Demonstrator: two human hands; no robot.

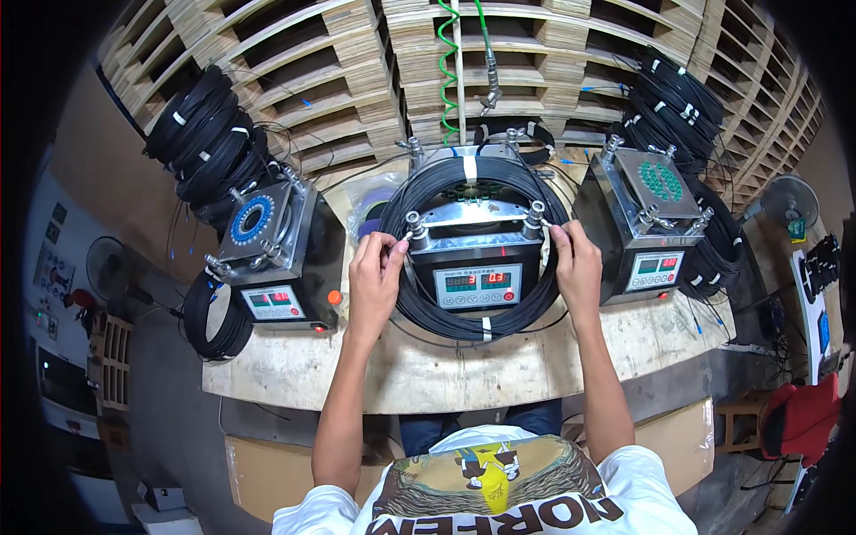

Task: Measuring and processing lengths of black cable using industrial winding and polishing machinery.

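Both forearms are reaching up over the wooden bench [464, 357] toward the middle machine [475, 259]. Around that machine a black cable coil [464, 325] is lying, ringing its display panel and knobbed posts. At the machine's left side, the left hand [374, 276] is pinching a small piece at the coil's edge between closed fingertips. At its right side, the right hand [578, 267] is resting with fingers curled against the coil; how firmly it grips, I cannot tell. Twin machines are sitting either side.
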